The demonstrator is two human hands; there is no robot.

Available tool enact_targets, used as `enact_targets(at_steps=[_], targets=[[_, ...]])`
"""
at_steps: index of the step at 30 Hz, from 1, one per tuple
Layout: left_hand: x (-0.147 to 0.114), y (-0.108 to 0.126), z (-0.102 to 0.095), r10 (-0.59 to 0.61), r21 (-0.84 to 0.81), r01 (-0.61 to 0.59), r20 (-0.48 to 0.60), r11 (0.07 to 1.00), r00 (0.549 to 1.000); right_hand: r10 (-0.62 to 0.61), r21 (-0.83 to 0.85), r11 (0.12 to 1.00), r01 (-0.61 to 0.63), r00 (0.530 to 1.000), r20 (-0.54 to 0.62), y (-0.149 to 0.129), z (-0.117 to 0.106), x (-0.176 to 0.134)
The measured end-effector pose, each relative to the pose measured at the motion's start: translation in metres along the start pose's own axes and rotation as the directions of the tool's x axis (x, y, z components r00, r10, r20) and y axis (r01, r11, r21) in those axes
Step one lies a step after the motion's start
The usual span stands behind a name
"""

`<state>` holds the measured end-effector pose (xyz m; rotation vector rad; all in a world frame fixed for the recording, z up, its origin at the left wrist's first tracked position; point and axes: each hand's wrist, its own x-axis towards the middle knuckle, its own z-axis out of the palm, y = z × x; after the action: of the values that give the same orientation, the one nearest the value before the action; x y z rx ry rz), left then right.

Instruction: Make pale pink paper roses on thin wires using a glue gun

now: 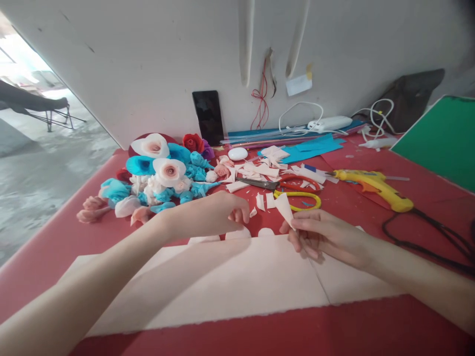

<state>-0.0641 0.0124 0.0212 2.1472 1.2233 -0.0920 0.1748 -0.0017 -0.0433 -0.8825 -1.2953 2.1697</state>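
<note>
The right hand (326, 232) pinches the paper cone (284, 208) near the far edge of the sheet (241, 287), long axis slanting: wide end up-left, narrow end at the fingers. The left hand (224, 212) curls; whether it grips anything, I cannot tell.

The place looks like a small craft workspace: a red-covered table (260, 332) carries flowers (169, 170), a pale sheet (230, 282), cut scraps (260, 170), scissors (264, 184) and a yellow glue gun (371, 185). Beyond lie a grey floor (48, 190) and, too blurred for certainty, perhaps a folding chair (33, 101).
</note>
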Motion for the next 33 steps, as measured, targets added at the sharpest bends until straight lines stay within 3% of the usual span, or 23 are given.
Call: enact_targets(at_steps=[5, 9, 14, 21, 23, 27, 30, 33], targets=[[0.004, -0.014, 0.000, -0.012, -0.078, 0.007, -0.067, 0.997, 0.998, -0.003, -0.024, 1.000, 0.002, 1.000, -0.005, 0.000, 0.001, -0.001], [0.003, -0.012, -0.004, -0.035, -0.155, 0.004, -0.197, 0.988, 0.980, -0.014, -0.056, 0.998, 0.011, 0.999, -0.043, -0.003, 0.002, -0.003], [0.000, -0.001, -0.007, 0.028, -0.306, -0.128, -0.313, 0.943, 0.949, -0.122, -0.180, 0.980, 0.090, 0.977, -0.174, -0.020, 0.019, -0.009], [-0.006, 0.024, -0.002, 0.069, -0.510, -0.289, -0.406, 0.810, 0.911, -0.169, -0.451, 0.885, 0.116, 0.982, -0.080, -0.038, 0.047, -0.015], [-0.007, 0.030, 0.001, 0.045, -0.606, -0.331, -0.436, 0.723, 0.899, -0.262, -0.540, 0.824, 0.172, 0.961, -0.094, -0.040, 0.050, -0.016], [-0.008, 0.034, 0.008, 0.057, -0.721, -0.424, -0.474, 0.548, 0.879, -0.472, -0.699, 0.665, 0.263, 0.874, -0.120, -0.045, 0.050, -0.019], [-0.010, 0.037, 0.013, 0.090, -0.763, -0.395, -0.410, 0.512, 0.908, -0.531, -0.726, 0.624, 0.291, 0.839, -0.121, -0.047, 0.048, -0.019], [-0.012, 0.041, 0.018, 0.025, -0.763, -0.373, -0.425, 0.528, 0.905, -0.524, -0.730, 0.614, 0.299, 0.846, -0.095, -0.046, 0.047, -0.018]])
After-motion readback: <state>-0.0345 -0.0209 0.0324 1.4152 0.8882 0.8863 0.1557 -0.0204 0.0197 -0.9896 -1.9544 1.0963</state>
